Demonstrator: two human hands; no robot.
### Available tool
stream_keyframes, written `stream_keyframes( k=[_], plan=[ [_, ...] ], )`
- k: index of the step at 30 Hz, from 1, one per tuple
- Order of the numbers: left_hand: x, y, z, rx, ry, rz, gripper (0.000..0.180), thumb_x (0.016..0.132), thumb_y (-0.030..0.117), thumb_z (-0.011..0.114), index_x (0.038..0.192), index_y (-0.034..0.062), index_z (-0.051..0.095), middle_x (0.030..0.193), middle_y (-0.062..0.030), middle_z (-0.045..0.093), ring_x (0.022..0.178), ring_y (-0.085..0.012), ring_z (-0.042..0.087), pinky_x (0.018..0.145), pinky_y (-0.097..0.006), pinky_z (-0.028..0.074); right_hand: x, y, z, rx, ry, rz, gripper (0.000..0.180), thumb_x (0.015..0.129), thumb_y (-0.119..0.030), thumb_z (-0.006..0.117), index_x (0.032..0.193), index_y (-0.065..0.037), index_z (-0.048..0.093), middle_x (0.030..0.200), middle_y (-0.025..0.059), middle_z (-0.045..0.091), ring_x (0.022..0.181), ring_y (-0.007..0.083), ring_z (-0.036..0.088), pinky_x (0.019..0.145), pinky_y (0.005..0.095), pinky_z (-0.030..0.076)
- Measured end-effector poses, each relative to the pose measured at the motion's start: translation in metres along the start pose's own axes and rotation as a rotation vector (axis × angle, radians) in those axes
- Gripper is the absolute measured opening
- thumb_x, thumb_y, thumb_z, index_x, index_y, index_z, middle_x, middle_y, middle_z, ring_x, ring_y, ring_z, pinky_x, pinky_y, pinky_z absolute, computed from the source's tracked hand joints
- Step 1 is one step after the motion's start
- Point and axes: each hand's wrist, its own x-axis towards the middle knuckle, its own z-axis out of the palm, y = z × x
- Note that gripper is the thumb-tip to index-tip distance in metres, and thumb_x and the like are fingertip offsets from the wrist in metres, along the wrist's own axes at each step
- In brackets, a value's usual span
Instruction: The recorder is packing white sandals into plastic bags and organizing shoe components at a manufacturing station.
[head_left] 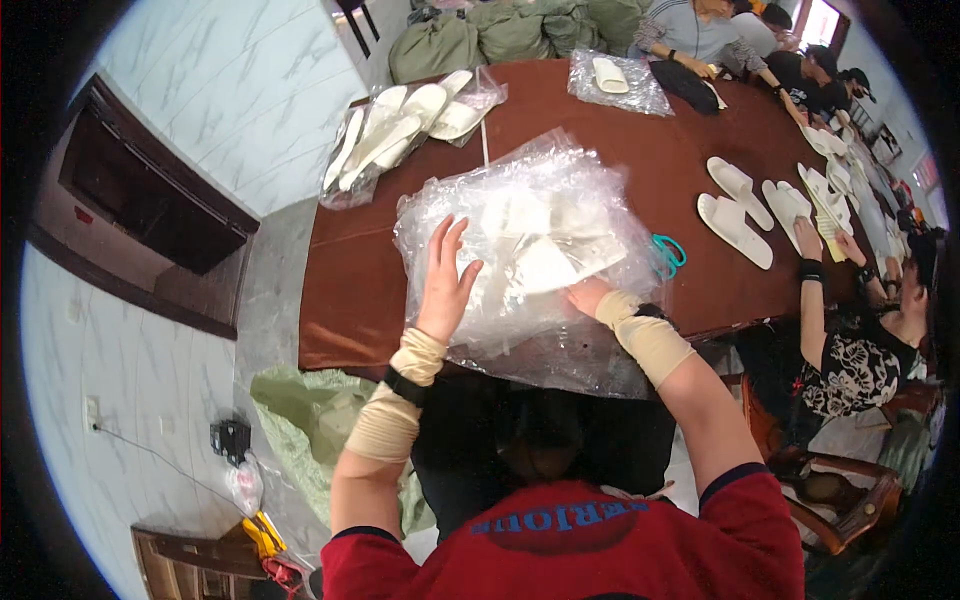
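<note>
A pile of clear plastic bags (440, 215) lies on the near part of the brown table, with white slippers (545, 265) showing through or on it; glare blurs which. My left hand (447, 285) hovers over the left side of the pile, its fingers spread and holding nothing. My right hand (588, 296) is at the near right edge of the white slippers, against the plastic. Its fingertips are hidden there, so a grip cannot be made out. Teal-handled scissors (668, 257) lie just right of the pile.
Bagged white slippers (385, 135) lie at the far left of the brown table (340, 270); another bagged slipper (610, 75) lies at the back. Loose slippers (735, 230) lie to the right, near a co-worker's hand (808, 240). A green sack (300, 400) stands by the table's left front.
</note>
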Motion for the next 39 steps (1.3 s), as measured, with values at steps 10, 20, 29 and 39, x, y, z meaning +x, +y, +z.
stream_keyframes(
  k=[10,20,29,39],
  plan=[
    [-0.041,-0.111,0.063,0.391,-0.167,-0.239,0.024,0.087,0.022,0.058,0.097,0.0002,0.062,0.103,-0.018,0.062,0.099,-0.0345,0.058,0.087,-0.042,0.043,-0.02,-0.04,-0.053,-0.05,-0.006,-0.018,0.039,0.089,-0.026,0.05,0.124,-0.009,0.051,0.124,0.019,0.052,0.116,0.0371,0.047,0.102,0.0439,0.032],
    [-0.031,-0.104,0.059,0.294,-0.198,-0.39,0.037,0.082,0.036,0.064,0.099,0.0034,0.063,0.106,-0.0172,0.062,0.1,-0.035,0.057,0.089,-0.041,0.044,-0.055,0.033,-0.119,0.414,0.772,0.301,0.014,0.08,-0.019,0.062,0.088,-0.01,0.068,0.083,0.0125,0.067,0.078,0.0294,0.064,0.071,0.0367,0.05],
    [-0.043,-0.1,0.06,0.259,-0.286,-0.511,0.043,0.076,0.049,0.065,0.099,0.0127,0.065,0.131,-0.0082,0.048,0.122,-0.0327,0.038,0.098,-0.053,0.03,0.008,-0.021,-0.112,0.419,0.634,0.288,0.027,0.078,-0.026,0.066,0.1,-0.009,0.064,0.093,0.0154,0.066,0.088,0.0335,0.062,0.078,0.0386,0.048],
    [-0.038,-0.093,0.061,0.295,-0.317,-0.517,0.039,0.077,0.042,0.065,0.102,0.0116,0.062,0.131,-0.0067,0.047,0.119,-0.0336,0.039,0.098,-0.052,0.031,-0.034,0.091,-0.117,0.659,0.711,0.626,0.015,0.077,-0.011,0.063,0.09,-0.005,0.062,0.081,0.0101,0.065,0.078,0.0247,0.063,0.07,0.0348,0.05]
  ],
)
